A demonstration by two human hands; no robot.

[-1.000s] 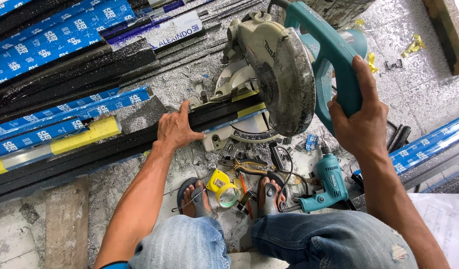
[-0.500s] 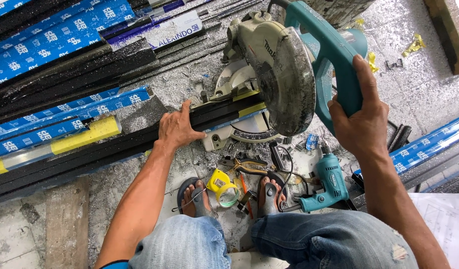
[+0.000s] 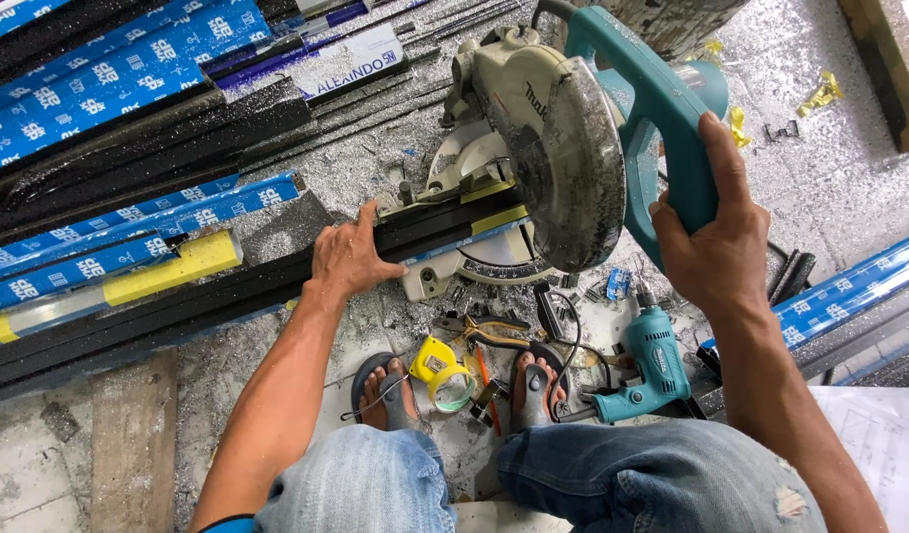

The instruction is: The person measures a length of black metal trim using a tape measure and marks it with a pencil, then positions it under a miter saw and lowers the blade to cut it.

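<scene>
Looking down, I am seeing my own knees in pale blue jeans (image 3: 494,484) filling the bottom edge, and my feet in sandals (image 3: 380,390) are resting on the gritty floor (image 3: 277,365) just beyond them. Between the feet a yellow tape measure (image 3: 442,372) is lying, with pliers (image 3: 484,328) just behind it, and a teal electric drill (image 3: 644,367) is sitting near my right foot.

Moving outward, my left hand (image 3: 348,259) is pressing flat, fingers spread, on a long black aluminium profile (image 3: 227,296) that is running from the left across the base of the miter saw (image 3: 533,148). The profile is passing under the round blade guard (image 3: 573,173), touching the saw's fence. My right hand (image 3: 716,237) is wrapping tightly around the teal saw handle (image 3: 662,118), fingers closed over the grip, with the blade guard hanging just above the profile.

Beside the left arm, a yellow-taped bar (image 3: 168,268) is lying among blue-wrapped profiles (image 3: 109,232). Farther off, more blue-wrapped and bare black lengths (image 3: 129,128) are stacking toward the top left, silver shavings are covering the floor, and a wooden plank (image 3: 879,69) is sitting at the far right corner.
</scene>
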